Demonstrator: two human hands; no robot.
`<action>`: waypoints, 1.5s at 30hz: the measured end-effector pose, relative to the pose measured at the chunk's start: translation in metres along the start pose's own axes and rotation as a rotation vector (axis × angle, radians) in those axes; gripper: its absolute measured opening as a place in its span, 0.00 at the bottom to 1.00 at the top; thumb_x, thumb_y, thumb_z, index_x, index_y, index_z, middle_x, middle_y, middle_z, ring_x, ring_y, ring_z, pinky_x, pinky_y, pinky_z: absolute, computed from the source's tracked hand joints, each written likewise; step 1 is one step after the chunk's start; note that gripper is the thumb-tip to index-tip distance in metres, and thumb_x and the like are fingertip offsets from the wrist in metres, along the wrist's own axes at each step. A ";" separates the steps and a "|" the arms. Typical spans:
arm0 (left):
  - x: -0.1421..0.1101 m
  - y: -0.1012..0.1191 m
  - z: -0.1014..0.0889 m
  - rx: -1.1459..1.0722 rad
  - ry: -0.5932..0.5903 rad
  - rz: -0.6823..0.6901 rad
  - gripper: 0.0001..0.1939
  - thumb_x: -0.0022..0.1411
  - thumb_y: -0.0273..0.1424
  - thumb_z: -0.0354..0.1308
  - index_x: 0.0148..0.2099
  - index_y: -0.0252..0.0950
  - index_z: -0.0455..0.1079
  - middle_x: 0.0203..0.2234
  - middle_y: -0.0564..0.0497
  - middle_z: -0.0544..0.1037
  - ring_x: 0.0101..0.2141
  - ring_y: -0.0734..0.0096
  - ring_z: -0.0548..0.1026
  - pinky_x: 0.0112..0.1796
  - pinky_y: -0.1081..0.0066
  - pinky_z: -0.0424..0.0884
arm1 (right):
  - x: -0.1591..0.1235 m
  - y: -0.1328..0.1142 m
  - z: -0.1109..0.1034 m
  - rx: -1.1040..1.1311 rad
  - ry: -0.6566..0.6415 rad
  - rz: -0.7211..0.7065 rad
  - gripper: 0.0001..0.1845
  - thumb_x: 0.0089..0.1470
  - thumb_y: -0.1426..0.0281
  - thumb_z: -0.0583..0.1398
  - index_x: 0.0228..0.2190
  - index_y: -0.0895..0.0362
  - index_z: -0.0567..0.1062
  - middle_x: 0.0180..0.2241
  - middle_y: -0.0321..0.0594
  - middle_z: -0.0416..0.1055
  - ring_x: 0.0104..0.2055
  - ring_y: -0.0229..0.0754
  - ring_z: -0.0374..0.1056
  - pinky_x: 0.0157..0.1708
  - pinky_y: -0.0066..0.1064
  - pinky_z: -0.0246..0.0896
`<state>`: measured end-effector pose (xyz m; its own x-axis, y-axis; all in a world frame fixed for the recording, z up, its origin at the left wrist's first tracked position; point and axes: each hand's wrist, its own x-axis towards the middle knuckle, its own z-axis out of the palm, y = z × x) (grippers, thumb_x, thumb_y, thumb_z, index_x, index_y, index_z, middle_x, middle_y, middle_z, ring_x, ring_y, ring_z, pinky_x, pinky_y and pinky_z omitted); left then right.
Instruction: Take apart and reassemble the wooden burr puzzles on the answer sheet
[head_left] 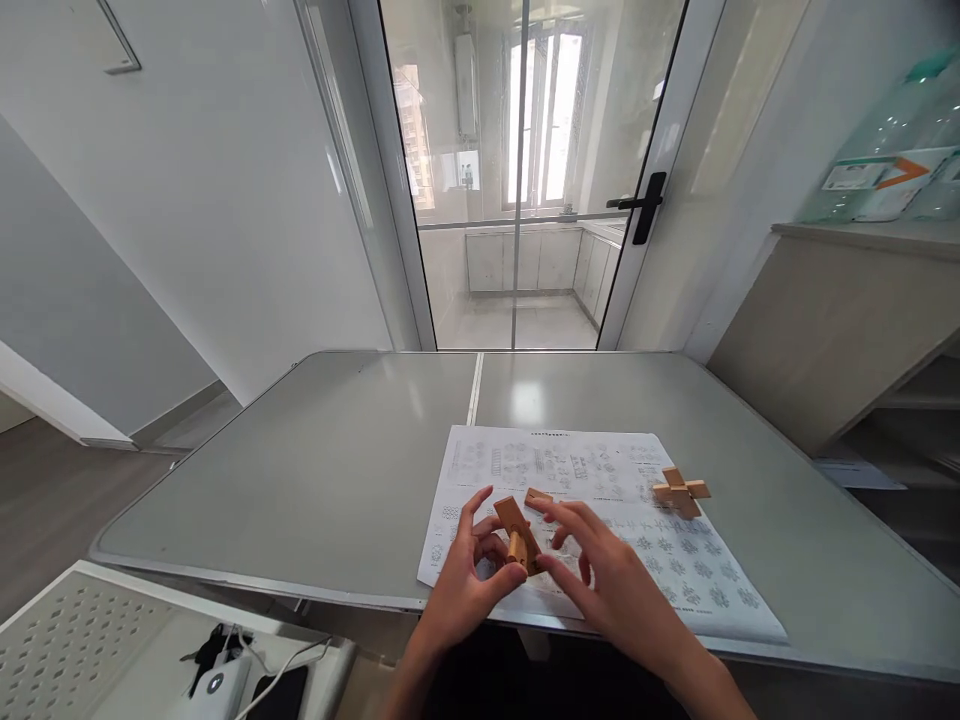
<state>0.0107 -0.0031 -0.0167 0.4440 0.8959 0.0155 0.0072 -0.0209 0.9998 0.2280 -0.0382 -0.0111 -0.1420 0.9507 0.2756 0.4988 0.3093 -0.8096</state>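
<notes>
Flat and rod-like wooden puzzle pieces (517, 530) sit together at a tilt in my left hand (472, 575), with the thumb at their lower end and the fingers curled behind. On the right, my right hand (611, 570) has its fingers apart. Its thumb tip is at the lower right edge of the held pieces; I cannot tell whether it presses on them. A loose wooden piece (538, 496) lies on the printed sheet (600, 460), just by the right index fingertip. Farther right, a cross-shaped wooden assembly (681, 491) rests at the sheet's edge.
The grey table (337, 470) has a pale seam and a metal rim. At lower left, a white perforated surface (82, 640) bears keys (214, 648), a white device (219, 690) and a cable. Large bottles (885, 170) stand on a shelf at right. A glass door (517, 200) is behind.
</notes>
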 end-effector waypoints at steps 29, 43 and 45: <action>0.001 0.003 -0.004 -0.115 -0.058 0.019 0.47 0.59 0.56 0.65 0.70 0.44 0.49 0.51 0.42 0.75 0.35 0.68 0.73 0.40 0.66 0.69 | 0.016 -0.007 0.018 -0.011 -0.057 0.035 0.21 0.63 0.67 0.62 0.56 0.39 0.76 0.39 0.35 0.81 0.31 0.45 0.73 0.36 0.39 0.69; 0.000 0.009 0.002 0.122 0.043 -0.039 0.38 0.73 0.53 0.49 0.74 0.35 0.56 0.28 0.53 0.72 0.32 0.66 0.69 0.40 0.66 0.66 | 0.017 -0.015 0.034 -0.285 0.020 -0.038 0.20 0.65 0.73 0.58 0.56 0.49 0.73 0.40 0.37 0.81 0.35 0.45 0.78 0.33 0.34 0.69; 0.001 0.010 0.003 0.116 0.070 -0.049 0.36 0.73 0.52 0.48 0.73 0.35 0.59 0.25 0.54 0.71 0.32 0.66 0.68 0.41 0.66 0.67 | 0.017 -0.016 0.037 -0.313 0.044 -0.049 0.20 0.63 0.74 0.58 0.55 0.50 0.73 0.40 0.37 0.81 0.34 0.44 0.78 0.32 0.32 0.69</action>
<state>0.0138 -0.0042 -0.0072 0.3766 0.9259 -0.0285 0.1331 -0.0236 0.9908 0.1861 -0.0258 -0.0125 -0.1388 0.9310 0.3376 0.7320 0.3260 -0.5983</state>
